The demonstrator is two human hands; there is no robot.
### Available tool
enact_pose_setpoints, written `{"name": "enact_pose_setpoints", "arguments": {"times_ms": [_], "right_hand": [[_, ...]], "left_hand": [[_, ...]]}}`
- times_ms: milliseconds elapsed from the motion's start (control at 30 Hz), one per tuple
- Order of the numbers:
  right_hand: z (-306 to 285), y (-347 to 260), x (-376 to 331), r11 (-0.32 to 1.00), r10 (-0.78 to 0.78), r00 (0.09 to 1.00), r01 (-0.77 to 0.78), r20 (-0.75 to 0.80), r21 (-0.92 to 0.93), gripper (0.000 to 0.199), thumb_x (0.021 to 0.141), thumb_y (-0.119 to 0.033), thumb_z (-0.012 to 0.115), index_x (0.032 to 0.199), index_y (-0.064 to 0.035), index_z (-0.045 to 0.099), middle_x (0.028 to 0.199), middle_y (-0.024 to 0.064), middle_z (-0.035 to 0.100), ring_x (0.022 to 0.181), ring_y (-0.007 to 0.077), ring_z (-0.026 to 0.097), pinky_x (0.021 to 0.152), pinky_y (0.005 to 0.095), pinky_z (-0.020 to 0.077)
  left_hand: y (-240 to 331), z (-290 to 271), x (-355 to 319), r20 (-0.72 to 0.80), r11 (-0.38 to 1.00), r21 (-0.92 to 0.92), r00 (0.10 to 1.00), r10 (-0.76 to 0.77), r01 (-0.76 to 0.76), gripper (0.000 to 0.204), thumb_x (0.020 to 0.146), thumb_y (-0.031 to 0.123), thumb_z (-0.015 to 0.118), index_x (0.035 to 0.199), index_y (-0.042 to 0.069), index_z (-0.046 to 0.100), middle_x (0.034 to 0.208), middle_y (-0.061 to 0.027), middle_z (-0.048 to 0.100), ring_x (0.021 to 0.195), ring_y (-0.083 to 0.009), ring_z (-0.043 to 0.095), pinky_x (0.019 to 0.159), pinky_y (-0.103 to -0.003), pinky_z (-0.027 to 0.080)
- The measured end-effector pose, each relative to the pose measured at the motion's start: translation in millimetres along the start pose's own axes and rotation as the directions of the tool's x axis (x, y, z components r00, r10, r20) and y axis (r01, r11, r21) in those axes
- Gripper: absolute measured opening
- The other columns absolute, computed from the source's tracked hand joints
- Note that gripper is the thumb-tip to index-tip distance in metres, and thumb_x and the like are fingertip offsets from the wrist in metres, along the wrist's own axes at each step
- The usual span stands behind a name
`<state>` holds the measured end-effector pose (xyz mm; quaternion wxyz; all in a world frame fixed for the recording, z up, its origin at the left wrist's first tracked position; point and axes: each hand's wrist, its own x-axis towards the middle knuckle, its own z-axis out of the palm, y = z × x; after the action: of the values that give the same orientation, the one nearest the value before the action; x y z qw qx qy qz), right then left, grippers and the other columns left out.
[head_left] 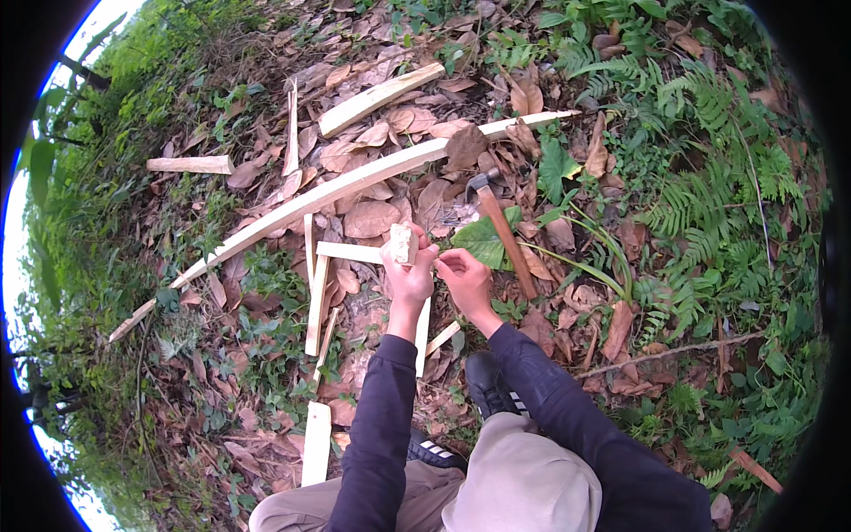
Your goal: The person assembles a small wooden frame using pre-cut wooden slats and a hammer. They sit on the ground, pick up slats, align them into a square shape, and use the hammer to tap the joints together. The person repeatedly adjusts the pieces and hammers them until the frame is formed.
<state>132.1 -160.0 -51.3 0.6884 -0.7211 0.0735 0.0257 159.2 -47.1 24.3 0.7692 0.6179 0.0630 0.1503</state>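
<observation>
Near the middle of the head view, my left hand (410,285) is wrapped round a pale wooden piece (402,243), whose rough, blocky end faces up. Close beside it on the right, my right hand (468,282) has its thumb and fingertips pinched together. Whatever may be between them is too small to make out. A pale wood strip (347,253) reaches left from the held piece, and another strip (423,339) shows below my left hand; I cannot tell whether they are joined to it. Right of my hands lies a hammer (507,238) with a brown wooden handle and dark head.
A long, curved pale pole (341,185) crosses the leaf-covered ground beyond my hands. Around it lie split wood pieces, including a thick one (381,99), a short one (190,165) and a flat board (316,443). Ferns (709,177) grow at the right. My shoes (486,386) are close below.
</observation>
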Motion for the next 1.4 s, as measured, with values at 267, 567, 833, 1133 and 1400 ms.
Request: {"name": "enact_pose_setpoints", "arguments": {"times_ms": [267, 567, 833, 1133, 1400], "right_hand": [[-15.1, -3.5, -5.6, 0.998, 0.055, 0.997, -0.055, 0.049, -0.015, 0.013, 0.088, -0.006, 0.072, 0.096, 0.0026, 0.066, 0.082, 0.006, 0.071, 0.072, 0.0105, 0.069, 0.066, 0.0242, 0.056], [-63.7, -53.1, -3.2, 0.99, 0.06, 0.975, -0.03, 0.214, -0.141, 0.01, 0.091, -0.007, 0.071, 0.096, -0.0003, 0.065, 0.086, 0.0038, 0.07, 0.074, 0.0086, 0.066, 0.067, 0.0222, 0.0531], [-71.0, -239.2, 58.8, 0.929, -0.21, 0.89, 0.311, 0.405, -0.2, 0.008, 0.093, -0.001, 0.065, 0.099, -0.0008, 0.06, 0.09, 0.0067, 0.07, 0.079, 0.0113, 0.066, 0.072, 0.0241, 0.0538], [43.9, -415.8, 22.7, 0.775, -0.401, 0.702, 0.602, 0.589, -0.19, 0.013, 0.098, -0.013, 0.063, 0.103, -0.0011, 0.063, 0.085, 0.0024, 0.063, 0.073, 0.0092, 0.062, 0.067, 0.0238, 0.0507], [92.0, -402.5, -44.7, 0.344, -0.1, 0.284, 0.909, 0.954, -0.235, 0.009, 0.086, -0.002, 0.063, 0.09, 0.003, 0.057, 0.075, 0.0134, 0.059, 0.068, 0.0241, 0.06, 0.064, 0.0353, 0.0478]], "left_hand": [[0.5, -5.6, 2.0, 0.087, 0.958, 0.247, 0.988, 0.13, -0.147, 0.011, 0.071, 0.001, 0.063, 0.074, 0.002, 0.053, 0.066, 0.0019, 0.05, 0.059, -0.0081, 0.046, 0.053, -0.026, 0.036], [0.2, -10.0, 1.0, 0.075, 0.904, 0.352, 0.969, 0.234, -0.245, 0.039, 0.07, 0.014, 0.074, 0.1, -0.01, 0.063, 0.089, -0.0265, 0.067, 0.087, -0.0445, 0.066, 0.077, -0.043, 0.053], [29.4, 1.9, 2.8, -0.067, 0.947, 0.249, 0.972, 0.225, -0.202, 0.019, 0.075, 0.012, 0.067, 0.086, -0.002, 0.06, 0.076, -0.0221, 0.061, 0.073, -0.0425, 0.061, 0.064, -0.042, 0.048], [18.8, 9.3, 1.7, -0.175, 0.93, 0.314, 0.951, 0.254, -0.191, 0.024, 0.073, 0.016, 0.07, 0.087, -0.001, 0.06, 0.08, -0.0229, 0.063, 0.08, -0.0447, 0.063, 0.068, -0.047, 0.05], [27.2, 28.2, -1.5, -0.206, 0.942, 0.257, 0.94, 0.273, -0.217, 0.02, 0.074, 0.016, 0.066, 0.082, 0.001, 0.055, 0.081, -0.0218, 0.063, 0.081, -0.0445, 0.062, 0.07, -0.05, 0.049]]}}
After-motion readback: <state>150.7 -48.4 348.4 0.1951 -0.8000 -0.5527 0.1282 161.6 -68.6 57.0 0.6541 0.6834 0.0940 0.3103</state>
